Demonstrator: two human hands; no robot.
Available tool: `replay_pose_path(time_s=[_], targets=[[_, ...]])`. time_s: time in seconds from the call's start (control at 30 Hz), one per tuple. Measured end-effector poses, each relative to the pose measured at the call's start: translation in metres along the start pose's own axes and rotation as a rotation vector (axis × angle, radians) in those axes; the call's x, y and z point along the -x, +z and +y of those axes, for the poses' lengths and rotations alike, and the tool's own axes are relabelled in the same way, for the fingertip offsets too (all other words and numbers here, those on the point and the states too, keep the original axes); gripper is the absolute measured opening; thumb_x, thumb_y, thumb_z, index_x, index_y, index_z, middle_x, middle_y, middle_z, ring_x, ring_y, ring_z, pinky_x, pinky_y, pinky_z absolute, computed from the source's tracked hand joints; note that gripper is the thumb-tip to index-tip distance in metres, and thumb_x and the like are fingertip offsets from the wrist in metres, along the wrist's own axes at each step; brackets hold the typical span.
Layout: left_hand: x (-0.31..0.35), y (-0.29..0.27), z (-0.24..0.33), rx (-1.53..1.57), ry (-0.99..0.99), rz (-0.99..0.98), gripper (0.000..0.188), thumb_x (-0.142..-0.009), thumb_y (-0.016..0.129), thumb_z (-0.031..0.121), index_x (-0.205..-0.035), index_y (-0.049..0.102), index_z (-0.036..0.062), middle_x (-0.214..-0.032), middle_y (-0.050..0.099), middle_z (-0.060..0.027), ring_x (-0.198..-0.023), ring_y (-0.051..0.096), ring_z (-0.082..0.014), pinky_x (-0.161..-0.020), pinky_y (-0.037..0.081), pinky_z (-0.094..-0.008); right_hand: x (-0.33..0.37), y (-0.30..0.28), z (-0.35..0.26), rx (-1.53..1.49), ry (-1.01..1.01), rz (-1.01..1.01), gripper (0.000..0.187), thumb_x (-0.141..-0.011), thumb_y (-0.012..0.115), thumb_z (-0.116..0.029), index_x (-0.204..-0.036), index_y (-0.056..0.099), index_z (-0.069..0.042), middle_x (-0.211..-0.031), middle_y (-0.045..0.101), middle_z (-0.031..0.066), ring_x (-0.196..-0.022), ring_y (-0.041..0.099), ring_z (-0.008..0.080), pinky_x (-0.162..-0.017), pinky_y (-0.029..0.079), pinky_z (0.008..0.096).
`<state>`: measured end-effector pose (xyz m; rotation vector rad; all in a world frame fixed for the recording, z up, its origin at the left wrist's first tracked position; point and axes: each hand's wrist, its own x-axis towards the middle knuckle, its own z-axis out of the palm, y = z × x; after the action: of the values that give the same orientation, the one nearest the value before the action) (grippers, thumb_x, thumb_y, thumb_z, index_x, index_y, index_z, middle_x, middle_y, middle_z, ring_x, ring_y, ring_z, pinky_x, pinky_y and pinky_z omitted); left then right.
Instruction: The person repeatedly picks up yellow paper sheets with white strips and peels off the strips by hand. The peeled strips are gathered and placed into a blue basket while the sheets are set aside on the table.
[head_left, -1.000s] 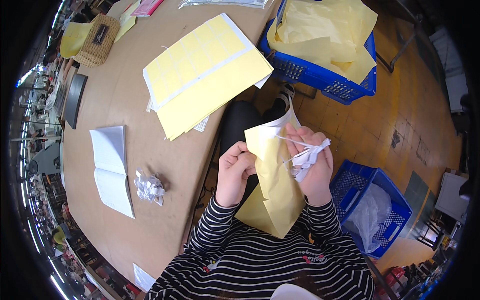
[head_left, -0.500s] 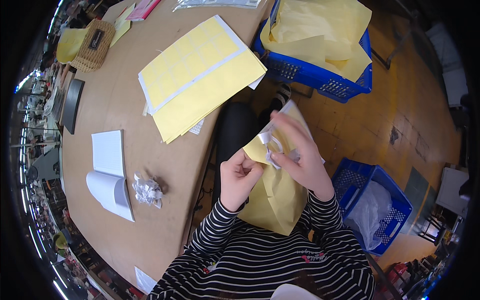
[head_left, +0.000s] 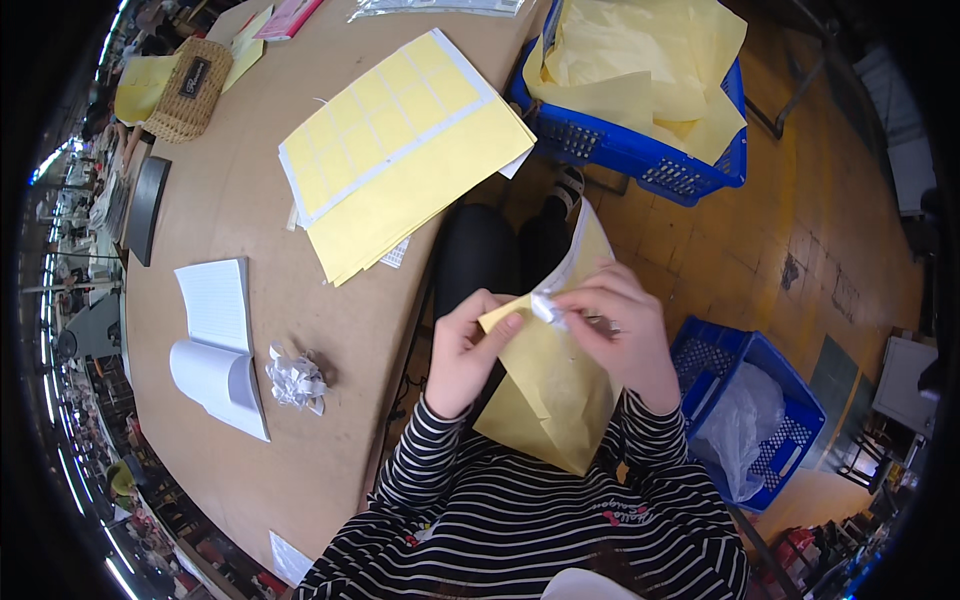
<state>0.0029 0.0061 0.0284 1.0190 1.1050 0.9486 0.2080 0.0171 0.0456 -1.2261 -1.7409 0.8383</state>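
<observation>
Over my lap hangs a yellow sheet (head_left: 555, 385) with a pale border along one edge, creased and bent lengthwise. My left hand (head_left: 460, 352) is closed on its left corner, thumb on top. Level with it, my right hand (head_left: 632, 335) pinches a small bunch of white paper strips (head_left: 547, 308) against the sheet's upper part; the strips partly hide the surface there. On the table to the left lies a stack of yellow sheets (head_left: 420, 200), the top one marked with a pale grid. A crumpled pile of white strips (head_left: 297, 382) lies nearer.
An open notebook (head_left: 215, 305) is at the table's left. A wicker basket (head_left: 190, 90) stands at the far left, near a dark flat bar (head_left: 147, 210). One blue crate (head_left: 650, 178) holds yellow sheets; another blue crate (head_left: 800, 405), on my right, contains clear plastic.
My right hand has come down toward the sheet, and the curled white strip is now bunched in its fingers. My left fingers have shifted, with the thumb now lying on the sheet's corner.
</observation>
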Motion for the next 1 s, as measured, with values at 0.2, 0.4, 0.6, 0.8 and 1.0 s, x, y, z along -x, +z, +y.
replay_pose_path(time_s=[0.2, 0.4, 0.6, 0.8, 1.0], targets=[[-0.006, -0.031, 0.012, 0.084, 0.044, 0.136, 0.015, -0.094, 0.064, 0.006, -0.083, 0.057, -0.0007, -0.112, 0.066, -0.0130, -0.092, 0.059, -0.0122, -0.082, 0.047, -0.0251, 0.011, -0.043, 0.017, 0.142, 0.039, 0.335, 0.009, -0.076, 0.067, 0.002, -0.085, 0.068, 0.000, -0.080, 0.064, 0.0080, -0.081, 0.060, 0.0219, -0.100, 0.045, 0.0405], [-0.010, -0.061, 0.015, 0.077, 0.138, 0.270, 0.014, -0.095, 0.062, 0.007, -0.083, 0.058, -0.0004, -0.111, 0.064, -0.0099, -0.094, 0.057, -0.0134, -0.085, 0.044, -0.0258, 0.038, -0.071, 0.043, -0.083, 0.211, 0.765, 0.007, -0.087, 0.060, 0.004, -0.091, 0.065, 0.003, -0.092, 0.065, 0.0055, -0.088, 0.061, 0.0140, -0.095, 0.047, 0.0344], [-0.015, -0.083, 0.009, -0.029, 0.183, 0.381, 0.014, -0.094, 0.063, 0.008, -0.082, 0.059, 0.0004, -0.113, 0.065, -0.0090, -0.099, 0.057, -0.0136, -0.090, 0.042, -0.0268, 0.055, -0.102, 0.061, -0.344, 0.216, 1.068, 0.017, -0.098, 0.054, -0.005, -0.107, 0.063, 0.006, -0.098, 0.066, 0.0083, -0.090, 0.062, 0.0112, -0.082, 0.049, 0.0242], [-0.012, -0.102, 0.010, -0.106, 0.135, 0.489, 0.009, -0.090, 0.064, 0.007, -0.089, 0.064, -0.0014, -0.114, 0.066, -0.0091, -0.105, 0.057, -0.0161, -0.097, 0.038, -0.0279, 0.067, -0.132, 0.064, -0.228, 0.179, 1.232, 0.021, -0.099, 0.055, -0.011, -0.111, 0.061, 0.005, -0.104, 0.065, 0.0102, -0.095, 0.062, 0.0137, -0.085, 0.050, 0.0266], [-0.005, -0.114, 0.004, 0.031, 0.152, 0.580, 0.015, -0.088, 0.061, 0.009, -0.094, 0.066, -0.0029, -0.105, 0.067, -0.0081, -0.097, 0.058, -0.0152, -0.092, 0.041, -0.0273, 0.086, -0.161, 0.086, -0.768, 0.235, 1.375, 0.027, -0.099, 0.054, -0.013, -0.119, 0.057, 0.005, -0.115, 0.063, 0.0129, -0.108, 0.061, 0.0211, -0.094, 0.051, 0.0358]])
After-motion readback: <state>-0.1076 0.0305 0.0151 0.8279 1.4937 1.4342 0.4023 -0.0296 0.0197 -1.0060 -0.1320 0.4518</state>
